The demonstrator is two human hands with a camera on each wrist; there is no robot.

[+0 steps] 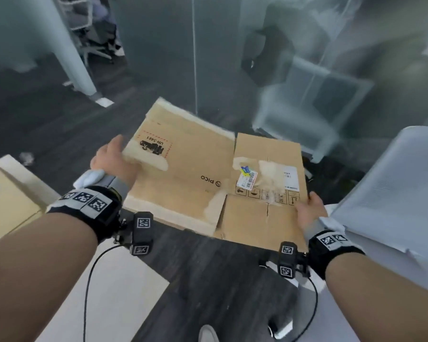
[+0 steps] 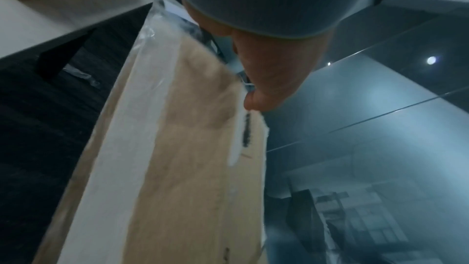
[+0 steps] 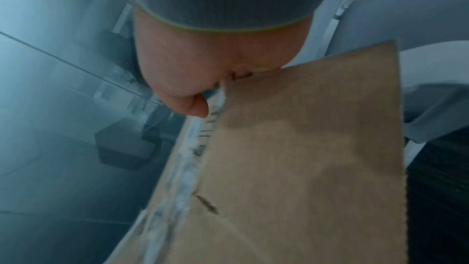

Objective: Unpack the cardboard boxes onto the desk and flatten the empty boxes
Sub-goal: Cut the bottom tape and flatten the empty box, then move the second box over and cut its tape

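A flattened brown cardboard box (image 1: 195, 174) with PICO printing, torn tape and a shipping label is held in the air in front of me, above the dark floor. My left hand (image 1: 111, 156) grips its left edge, with the thumb on top near the UN 3481 mark. My right hand (image 1: 309, 211) grips its near right corner. In the left wrist view the left hand (image 2: 266, 75) holds the cardboard (image 2: 177, 148) edge. The right wrist view shows the right hand (image 3: 193, 87) pinching the cardboard (image 3: 304, 148), thumb on the taped side.
A light wooden desk (image 1: 8, 201) with another cardboard box stands at the left. A grey-white chair (image 1: 391, 188) is at the right. Glass walls (image 1: 232, 58) rise just beyond the box. Dark carpet (image 1: 208, 280) lies below, with a shoe (image 1: 208, 334) at the bottom edge.
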